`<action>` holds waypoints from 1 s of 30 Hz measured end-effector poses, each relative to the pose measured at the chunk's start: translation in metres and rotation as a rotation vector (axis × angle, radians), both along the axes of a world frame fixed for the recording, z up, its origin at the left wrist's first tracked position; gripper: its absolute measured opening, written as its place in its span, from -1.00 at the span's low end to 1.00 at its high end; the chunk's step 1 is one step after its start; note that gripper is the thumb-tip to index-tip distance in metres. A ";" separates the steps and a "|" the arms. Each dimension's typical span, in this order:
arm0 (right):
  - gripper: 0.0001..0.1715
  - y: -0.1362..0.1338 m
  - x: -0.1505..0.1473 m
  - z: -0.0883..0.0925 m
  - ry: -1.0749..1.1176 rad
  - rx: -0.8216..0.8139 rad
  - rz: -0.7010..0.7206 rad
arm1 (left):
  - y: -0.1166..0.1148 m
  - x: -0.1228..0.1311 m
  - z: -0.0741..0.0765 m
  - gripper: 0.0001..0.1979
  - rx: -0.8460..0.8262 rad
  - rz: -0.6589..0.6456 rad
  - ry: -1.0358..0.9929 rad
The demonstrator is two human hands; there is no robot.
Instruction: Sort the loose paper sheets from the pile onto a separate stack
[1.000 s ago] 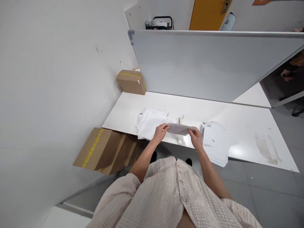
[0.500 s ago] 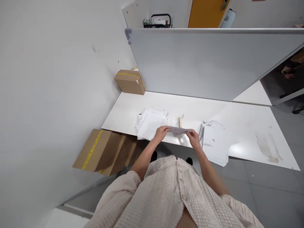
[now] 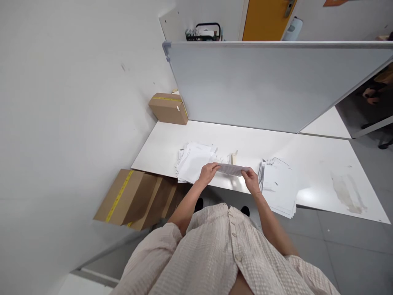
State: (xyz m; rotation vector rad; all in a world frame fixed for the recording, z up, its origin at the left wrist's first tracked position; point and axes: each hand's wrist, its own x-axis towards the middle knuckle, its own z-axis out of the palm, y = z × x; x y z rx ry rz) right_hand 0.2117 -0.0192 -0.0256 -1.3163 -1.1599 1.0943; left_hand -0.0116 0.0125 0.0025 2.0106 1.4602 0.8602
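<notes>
Both my hands hold one printed sheet of paper [image 3: 231, 169] just above the near edge of the white table [image 3: 313, 164]. My left hand [image 3: 208, 173] pinches its left end and my right hand [image 3: 251, 180] pinches its right end. The sheet lies nearly flat, seen almost edge-on. A loose pile of white papers [image 3: 194, 160] sits on the table to the left of my hands. A second stack of papers [image 3: 278, 186] lies to the right, overhanging the table's front edge. A small cream object [image 3: 233, 157] stands just behind the held sheet.
A large whiteboard [image 3: 260, 82] stands along the back of the table. A brown cardboard box [image 3: 168, 108] sits at the back left corner. More cardboard boxes [image 3: 135, 198] lie on the floor at the left. Another person's hand [image 3: 369, 95] shows at the far right.
The sheet has tipped from facing me to nearly flat and dropped slightly toward the table. Both hands kept their grip on its ends.
</notes>
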 end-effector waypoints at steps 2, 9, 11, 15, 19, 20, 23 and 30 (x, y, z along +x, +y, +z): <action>-0.81 0.001 0.000 -0.002 0.008 -0.003 -0.009 | 0.000 0.002 -0.001 -0.81 -0.013 -0.005 0.007; -0.82 0.004 -0.001 -0.008 0.010 -0.046 -0.065 | 0.001 0.007 -0.002 -0.80 -0.076 -0.014 -0.009; -0.82 0.004 -0.001 -0.007 0.000 -0.027 -0.073 | 0.001 0.007 -0.001 -0.80 -0.083 -0.020 -0.037; -0.76 0.004 -0.002 -0.009 -0.029 -0.059 -0.063 | 0.003 0.007 -0.001 -0.79 -0.119 -0.030 -0.031; -0.70 0.004 -0.001 -0.012 -0.026 -0.075 -0.071 | 0.003 0.008 0.004 -0.80 -0.175 -0.001 -0.060; -0.69 0.002 0.001 -0.012 -0.021 -0.082 -0.065 | 0.003 0.008 0.006 -0.79 -0.193 0.012 -0.078; -0.64 -0.005 0.007 -0.007 -0.024 -0.142 -0.014 | 0.002 0.005 0.012 -0.77 -0.234 0.060 -0.168; -0.60 -0.028 0.014 0.005 -0.172 -0.268 0.080 | -0.001 0.005 -0.001 -0.71 -0.314 0.148 -0.248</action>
